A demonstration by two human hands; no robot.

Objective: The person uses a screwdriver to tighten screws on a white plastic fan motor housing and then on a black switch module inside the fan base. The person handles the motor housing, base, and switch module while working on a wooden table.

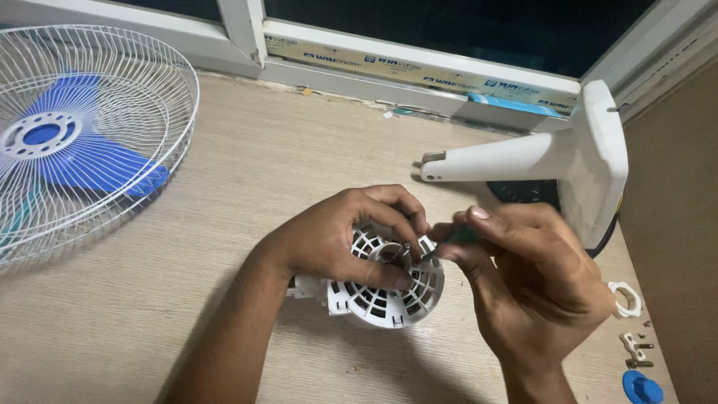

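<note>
Motor housing: a white vented housing lies at the lower centre of the frame on the table, its slotted round face turned up and toward the camera, a white stub sticking out at its left.
Screw: a small metal screw stands at the top of the housing's face, between the fingertips of both hands.
Left hand: the left hand wraps over the housing from the left, fingers curled around its upper rim and thumb pressed on the face; it grips the housing, closed about it.
Right hand: the right hand comes in from the lower right, fingers pinched tight around a screwdriver.
Screwdriver: a thin screwdriver with a green handle shows between the right fingers, its tip pointing left at the screw; whether the tip touches cannot be told.
Stand: a white fan stand lies on its side at the upper right, its neck pointing left above the hands.
Grille: a white wire grille with a blue blade inside lies at the upper left, well apart from the hands.
Small parts: a white ring nut, small metal pieces and a blue cap lie at the lower right edge.
Table: a pale wood-grain table carries everything.
Window: a white window frame runs along the top.
</note>
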